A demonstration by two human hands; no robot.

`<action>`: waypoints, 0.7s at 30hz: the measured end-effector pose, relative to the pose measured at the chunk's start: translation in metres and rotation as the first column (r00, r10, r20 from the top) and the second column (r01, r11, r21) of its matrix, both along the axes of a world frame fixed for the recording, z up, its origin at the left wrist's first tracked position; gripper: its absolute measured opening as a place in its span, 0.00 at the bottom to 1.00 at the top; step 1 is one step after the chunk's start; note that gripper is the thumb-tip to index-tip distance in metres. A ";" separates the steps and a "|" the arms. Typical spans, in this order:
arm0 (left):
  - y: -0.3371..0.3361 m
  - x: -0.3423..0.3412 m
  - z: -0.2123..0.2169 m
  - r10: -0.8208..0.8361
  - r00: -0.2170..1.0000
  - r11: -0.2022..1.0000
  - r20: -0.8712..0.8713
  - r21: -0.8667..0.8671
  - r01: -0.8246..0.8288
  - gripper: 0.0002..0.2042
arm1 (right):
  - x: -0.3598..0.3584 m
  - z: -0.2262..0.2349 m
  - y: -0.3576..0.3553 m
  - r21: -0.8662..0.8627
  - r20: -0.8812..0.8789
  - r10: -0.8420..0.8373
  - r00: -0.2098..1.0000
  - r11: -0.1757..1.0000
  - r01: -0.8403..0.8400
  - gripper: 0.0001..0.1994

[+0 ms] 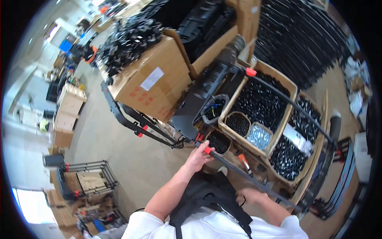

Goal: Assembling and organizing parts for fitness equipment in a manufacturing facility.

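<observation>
Black metal frame (254, 175) with red clips sits in front of the person, its near rail running diagonally from centre to lower right. Left hand (197, 156): fingers closed around the rail just below a red clip (207, 150). Right hand (250, 196) sits at the same rail further down; its fingers are behind the bar, can't tell if gripping. Frame's far end is lost in clutter near the lower right. Beyond the rail: cardboard box (260, 105) full of small black parts, round tubs (218, 141) of dark fasteners, one tub of silvery pieces (258, 136). Contents too small to identify. Upper left: big carton (149, 81) topped with black parts.
</observation>
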State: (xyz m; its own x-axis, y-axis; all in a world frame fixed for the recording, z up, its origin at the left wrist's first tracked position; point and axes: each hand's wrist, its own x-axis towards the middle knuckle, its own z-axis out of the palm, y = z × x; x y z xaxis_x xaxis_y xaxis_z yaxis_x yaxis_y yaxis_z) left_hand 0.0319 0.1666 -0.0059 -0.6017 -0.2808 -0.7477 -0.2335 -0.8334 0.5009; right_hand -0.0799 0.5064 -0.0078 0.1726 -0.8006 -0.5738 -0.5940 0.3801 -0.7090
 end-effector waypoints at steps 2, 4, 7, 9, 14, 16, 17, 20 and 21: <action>0.008 -0.014 -0.011 0.021 0.989 0.988 0.148 -0.155 0.003 0.18 | -0.039 0.037 -0.009 0.144 0.241 -0.057 0.969 0.989 0.022 0.17; 0.012 -0.012 -0.018 0.093 0.984 0.974 0.152 -0.217 -0.058 0.16 | -0.113 0.102 -0.065 0.045 -0.024 -0.259 0.966 0.965 0.260 0.17; 0.014 -0.015 -0.016 0.100 0.984 0.968 0.148 -0.242 -0.062 0.16 | -0.242 0.078 -0.112 -0.770 -0.286 -0.819 0.497 0.505 0.389 0.16; 0.014 -0.019 -0.016 0.091 0.986 0.970 0.143 -0.236 -0.056 0.15 | -0.332 0.053 -0.123 -0.790 -0.498 -0.811 0.305 0.570 0.226 0.22; 0.011 -0.025 -0.009 0.078 0.987 0.973 0.141 -0.225 -0.045 0.13 | -0.450 -0.019 -0.135 -0.426 -0.620 -0.675 0.401 0.718 0.550 0.37; 0.014 -0.042 -0.012 0.077 0.994 0.978 0.075 -0.199 -0.061 0.11 | -0.496 -0.014 -0.104 -0.395 -0.611 -0.678 0.409 0.708 0.585 0.39; 0.013 -0.031 -0.020 0.115 0.991 0.972 0.070 -0.215 -0.097 0.10 | -0.481 -0.017 -0.127 -0.382 -0.551 -0.715 0.429 0.674 0.632 0.38; 0.024 -0.029 -0.026 0.157 0.988 0.973 0.006 -0.171 -0.154 0.07 | -0.471 0.021 -0.118 -0.518 -0.540 -0.787 0.298 0.590 0.619 0.36; 0.027 -0.014 -0.024 0.193 0.981 0.969 0.010 -0.158 -0.189 0.07 | -0.447 0.041 -0.133 -0.484 -0.543 -0.761 0.355 0.629 0.609 0.35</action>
State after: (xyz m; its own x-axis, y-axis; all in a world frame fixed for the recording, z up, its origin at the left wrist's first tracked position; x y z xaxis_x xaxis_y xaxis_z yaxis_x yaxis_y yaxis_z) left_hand 0.0179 0.1934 -0.0302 -0.5076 -0.5026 -0.6998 -0.0919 -0.7760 0.6239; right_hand -0.5265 0.3739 0.0329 -0.8332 -0.5437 -0.1006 -0.4824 0.8037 -0.3484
